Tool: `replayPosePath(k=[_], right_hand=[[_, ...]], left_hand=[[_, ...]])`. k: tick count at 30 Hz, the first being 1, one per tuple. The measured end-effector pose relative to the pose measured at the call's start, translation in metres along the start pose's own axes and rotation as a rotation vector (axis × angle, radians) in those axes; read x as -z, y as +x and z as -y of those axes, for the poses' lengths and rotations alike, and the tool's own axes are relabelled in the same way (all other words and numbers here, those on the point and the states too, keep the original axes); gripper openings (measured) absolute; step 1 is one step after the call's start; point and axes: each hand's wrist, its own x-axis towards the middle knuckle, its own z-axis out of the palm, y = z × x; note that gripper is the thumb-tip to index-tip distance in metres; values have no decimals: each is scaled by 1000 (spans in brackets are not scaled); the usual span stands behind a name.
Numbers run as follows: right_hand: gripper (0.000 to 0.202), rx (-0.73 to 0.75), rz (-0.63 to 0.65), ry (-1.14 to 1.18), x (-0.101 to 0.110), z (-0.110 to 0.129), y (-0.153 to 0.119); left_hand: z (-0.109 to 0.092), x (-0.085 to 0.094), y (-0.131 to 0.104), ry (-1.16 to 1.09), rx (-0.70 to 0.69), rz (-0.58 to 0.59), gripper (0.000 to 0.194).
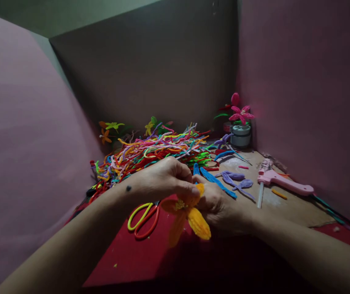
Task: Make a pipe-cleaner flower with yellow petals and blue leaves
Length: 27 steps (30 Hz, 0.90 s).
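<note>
An orange-yellow pipe-cleaner flower [198, 223] with a pale stamen centre hangs between my two hands, its face turned toward me. My left hand [173, 175] reaches over it from above, fingers closed in a pinch at the upper petals. Behind the flower my right hand [219, 206] is curled closed around its back; the fingertips and any stem are hidden. Below my left wrist lie scissors [144, 220] with one yellow and one red handle loop. Just past my right hand are blue pipe-cleaner strips [218, 182] and purple petal pieces [236, 181].
A large heap of colourful pipe cleaners [159, 147] fills the back. On the cardboard [297, 210] at right lies a pink glue gun [282, 179] with a glue stick. A pink flower [241, 114] stands in a grey pot [241, 135] by the walls. Red cloth [126, 261] covers the front.
</note>
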Motion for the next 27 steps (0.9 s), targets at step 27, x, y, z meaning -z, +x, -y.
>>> replayPosePath(k=[27], right_hand=[[20, -68, -168, 38, -6, -12, -4]], left_hand=[[3, -14, -27, 221, -357, -576, 32]])
